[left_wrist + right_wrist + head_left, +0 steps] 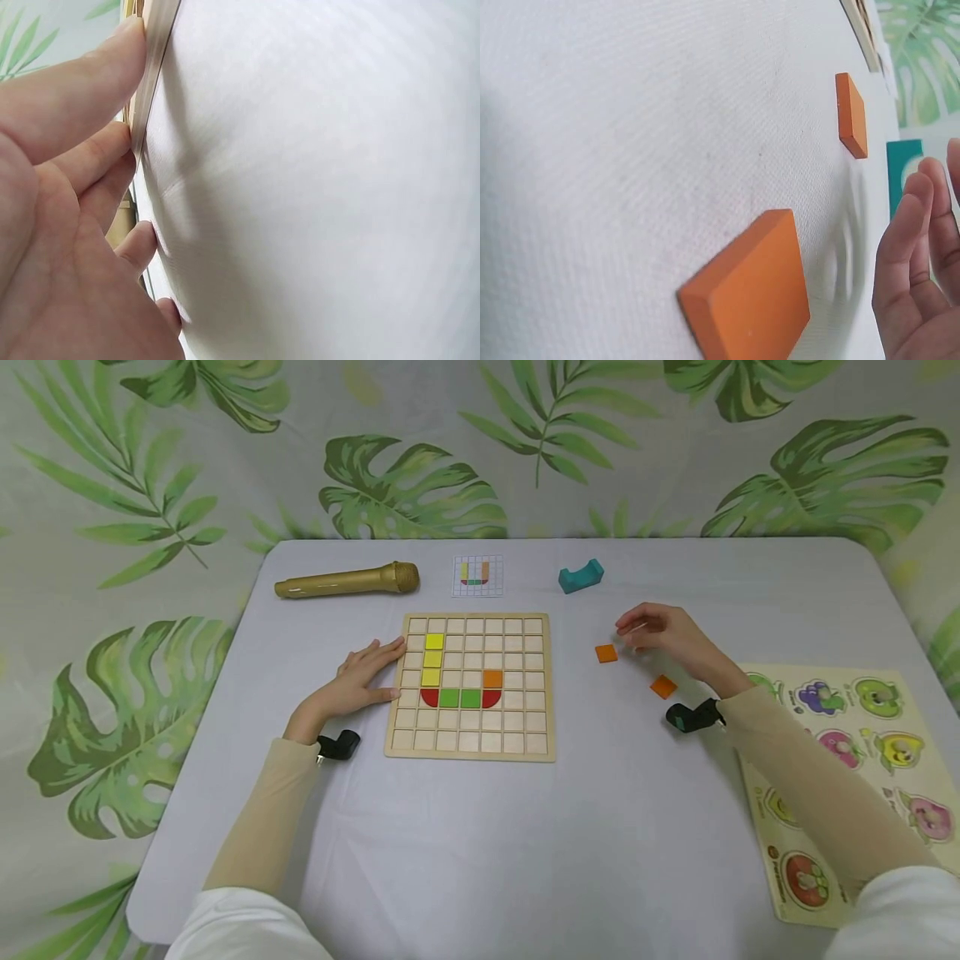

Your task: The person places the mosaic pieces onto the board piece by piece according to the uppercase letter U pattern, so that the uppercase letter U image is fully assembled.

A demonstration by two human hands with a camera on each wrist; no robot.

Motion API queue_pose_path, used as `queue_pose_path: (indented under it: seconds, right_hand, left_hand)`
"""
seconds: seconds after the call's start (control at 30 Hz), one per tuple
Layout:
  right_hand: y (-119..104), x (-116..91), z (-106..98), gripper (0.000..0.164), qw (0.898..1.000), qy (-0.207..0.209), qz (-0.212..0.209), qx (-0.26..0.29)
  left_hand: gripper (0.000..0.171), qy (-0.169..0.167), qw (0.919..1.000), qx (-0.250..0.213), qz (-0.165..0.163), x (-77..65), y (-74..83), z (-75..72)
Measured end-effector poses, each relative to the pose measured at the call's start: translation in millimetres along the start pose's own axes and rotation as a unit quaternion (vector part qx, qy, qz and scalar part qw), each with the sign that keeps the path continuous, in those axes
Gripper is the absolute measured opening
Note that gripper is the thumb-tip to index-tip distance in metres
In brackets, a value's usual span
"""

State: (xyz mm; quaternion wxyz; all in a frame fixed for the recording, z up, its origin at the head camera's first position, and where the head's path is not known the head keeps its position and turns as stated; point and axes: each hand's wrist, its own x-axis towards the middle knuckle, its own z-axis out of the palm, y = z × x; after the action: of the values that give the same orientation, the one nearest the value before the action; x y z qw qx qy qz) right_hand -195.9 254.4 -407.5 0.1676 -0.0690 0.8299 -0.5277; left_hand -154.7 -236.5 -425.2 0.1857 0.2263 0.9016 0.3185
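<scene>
At the left edge of a wooden grid board (pixel 471 747), my left hand (pixel 358 679) rests with fingers extended, thumb and fingertips against the frame. Set in the board are a column of yellow square tiles (pixel 432 658), two green tiles (pixel 460 697), red rounded corner tiles (pixel 491 697) and one orange tile (pixel 492 679). My right hand (pixel 667 633) hovers right of the board, fingers loosely bent and holding nothing. Beside it on the table lie two loose orange square tiles, the nearer tile (pixel 754 292) and the farther tile (pixel 853 116).
Behind the board lie a gold microphone (pixel 345 581), a small pattern card (pixel 477 577) and a teal tape-dispenser-like object (pixel 581 577). A fruit puzzle board (pixel 795 793) lies at right under my right forearm. Leaf-print cloth (pixel 412 485) hangs beyond the table.
</scene>
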Motion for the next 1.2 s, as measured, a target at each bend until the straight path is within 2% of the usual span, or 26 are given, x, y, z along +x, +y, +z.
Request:
queue_pose_path:
  seconds: [0.2,0.53,0.8,1.07,1.2]
  right_hand:
    - [3,2,1,0.028,1.0,-0.01,0.003,-0.011]
    - [3,5,14,0.022,0.994,-0.024,-0.041,-0.095]
    - [-1,7,22,0.021,0.987,-0.014,-0.034,-0.155]
    - [-2,8,22,0.017,0.986,-0.018,-0.031,-0.161]
    - [-5,8,21,0.016,0.989,-0.028,-0.032,-0.142]
  left_hand:
    - [0.075,0.014,0.9995,-0.017,0.023,-2.4,0.4,0.9]
    - [0.075,-0.003,1.0,0.0,-0.005,-0.2,-0.3,-0.3]
    - [0.074,-0.003,1.0,-0.004,-0.001,-0.1,-0.5,-0.2]
    - [0.075,0.002,1.0,-0.004,0.006,-0.5,-0.6,-0.1]
    - [0.074,0.012,0.9996,-0.012,0.02,-1.2,-2.9,1.2]
